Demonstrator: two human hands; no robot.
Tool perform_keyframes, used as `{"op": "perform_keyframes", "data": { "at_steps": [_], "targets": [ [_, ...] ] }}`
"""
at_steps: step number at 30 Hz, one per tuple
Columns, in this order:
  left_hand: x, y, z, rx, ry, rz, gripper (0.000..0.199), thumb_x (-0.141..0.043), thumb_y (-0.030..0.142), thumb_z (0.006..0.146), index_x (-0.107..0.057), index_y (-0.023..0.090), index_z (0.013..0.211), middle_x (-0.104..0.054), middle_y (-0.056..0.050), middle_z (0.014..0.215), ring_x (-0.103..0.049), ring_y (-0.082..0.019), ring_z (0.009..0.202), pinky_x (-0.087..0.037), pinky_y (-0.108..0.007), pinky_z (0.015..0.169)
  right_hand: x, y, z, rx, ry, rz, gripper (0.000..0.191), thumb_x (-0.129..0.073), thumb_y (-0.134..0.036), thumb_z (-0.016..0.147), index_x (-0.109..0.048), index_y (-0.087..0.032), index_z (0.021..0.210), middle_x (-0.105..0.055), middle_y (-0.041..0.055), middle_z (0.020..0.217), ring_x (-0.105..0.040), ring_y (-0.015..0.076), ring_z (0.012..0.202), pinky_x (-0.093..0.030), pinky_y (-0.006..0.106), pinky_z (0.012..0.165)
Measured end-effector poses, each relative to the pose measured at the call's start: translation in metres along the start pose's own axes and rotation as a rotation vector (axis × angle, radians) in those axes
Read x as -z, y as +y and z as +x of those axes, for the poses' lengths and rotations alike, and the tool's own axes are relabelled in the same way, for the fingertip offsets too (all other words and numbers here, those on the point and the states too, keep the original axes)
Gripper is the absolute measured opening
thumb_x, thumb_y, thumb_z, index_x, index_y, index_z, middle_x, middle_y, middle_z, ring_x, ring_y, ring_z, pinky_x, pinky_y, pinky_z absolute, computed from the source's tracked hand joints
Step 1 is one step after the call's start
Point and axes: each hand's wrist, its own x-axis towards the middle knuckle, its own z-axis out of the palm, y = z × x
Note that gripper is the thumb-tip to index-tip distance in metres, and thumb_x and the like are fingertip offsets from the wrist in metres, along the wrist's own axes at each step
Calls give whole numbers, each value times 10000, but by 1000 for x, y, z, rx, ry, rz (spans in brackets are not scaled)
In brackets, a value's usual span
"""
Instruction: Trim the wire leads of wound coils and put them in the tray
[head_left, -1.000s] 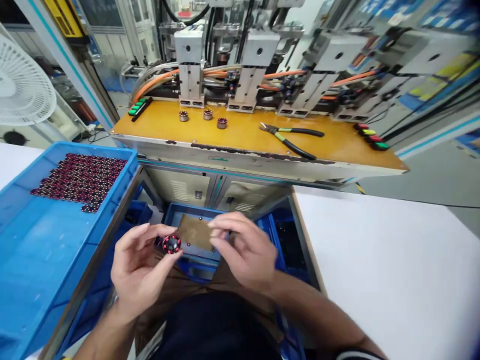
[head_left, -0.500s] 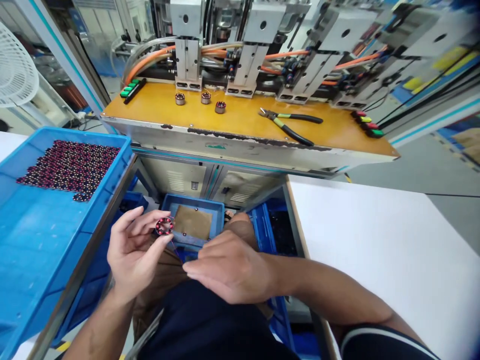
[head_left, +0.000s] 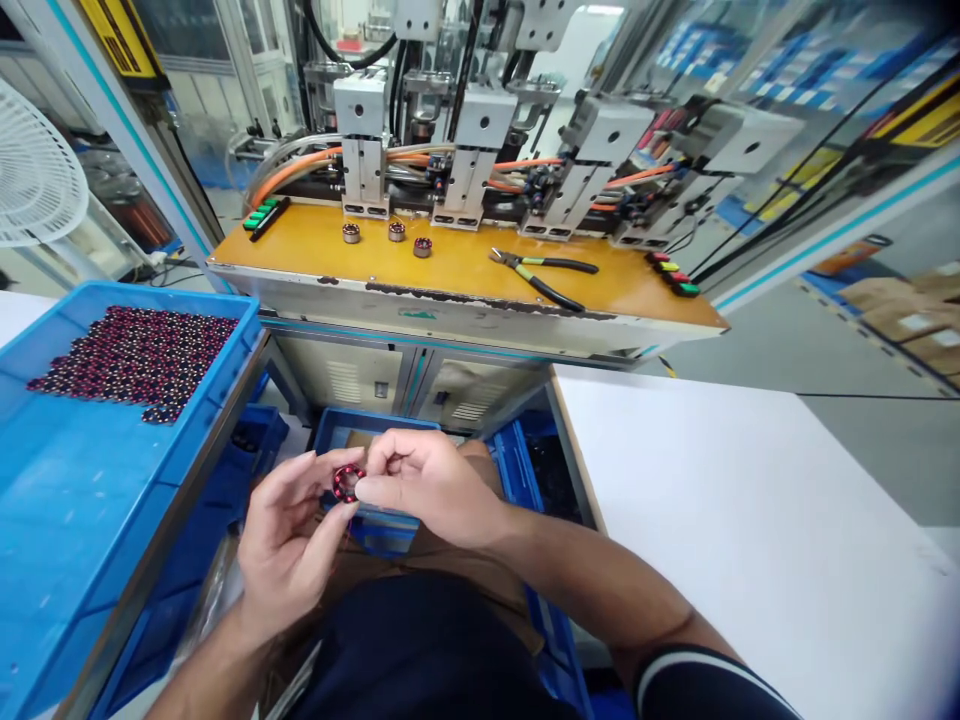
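Between the thumb and fingers of my left hand (head_left: pixel 289 535) is a small motor stator (head_left: pixel 346 484), a ring with dark red windings, held up over my lap. My right hand (head_left: pixel 435 490) has its thumb and bent forefinger closed at the ring's right edge; the thumb covers part of it. A thin reddish wire trails below the ring near my left thumb. Left of my hands, a blue tray (head_left: pixel 90 460) holds many similar wound stators (head_left: pixel 142 350) packed in rows.
On the machine's yellow ledge (head_left: pixel 300 245) stand three stators (head_left: pixel 397 232) beside cutting pliers (head_left: pixel 544 275) with black and green handles. Push-button strips sit at both ends. A white tabletop (head_left: pixel 712 470) lies to the right. Below my hands is a smaller blue bin (head_left: pixel 330 428).
My right hand has come up from below the stator to its right edge. My left hand with the stator sits slightly further right and lower in view. The camera view has tilted up.
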Motion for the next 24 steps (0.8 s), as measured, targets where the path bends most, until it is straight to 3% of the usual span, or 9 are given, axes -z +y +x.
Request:
{"op": "perform_keyframes", "data": {
  "at_steps": [7,10,14,17,21,24],
  "targets": [
    [-2,2,9,76,151,-84,690,-715,-83,733,-584,322,1276,-701,13,1101,-712,-95,988,-614,-177,828,-5,30,-9,85,87,126,340,-789,-436,770,-584,-168,728,-595,-40,601,-531,84,567,-424,240,610],
    [1,3,10,111,120,-123,683,-697,-77,757,-568,327,1292,-718,6,1101,-720,-98,982,-614,-170,815,-2,34,-13,65,91,145,325,-777,-431,789,-587,-169,755,-597,-36,608,-531,87,571,-424,244,608],
    [2,4,7,73,36,-125,725,-664,-107,765,-542,327,1332,-729,1,1152,-721,-104,1013,-608,-183,858,1,20,-9,74,61,152,404,-880,-411,656,-607,-172,833,-596,-41,707,-546,85,638,-429,237,627],
    [-1,4,5,71,3,-138,728,-650,-117,771,-539,320,1342,-736,-1,1171,-717,-113,1051,-600,-186,885,-1,15,-7,74,37,136,396,-886,-400,646,-596,-164,776,-593,-36,721,-526,79,651,-410,238,640],
    [1,2,5,193,6,-255,602,-644,-72,812,-590,305,1278,-749,-15,1153,-731,-125,1027,-602,-192,872,-1,24,-11,107,111,84,373,-774,-475,781,-566,-169,730,-556,-40,652,-477,81,616,-361,241,600],
    [6,-2,6,300,-16,-345,424,-661,-9,831,-668,274,1147,-748,-35,1147,-760,-145,895,-630,-246,827,3,27,-15,85,86,41,405,-746,-526,795,-558,-171,740,-568,-30,651,-502,93,632,-384,248,614]
  ]
}}
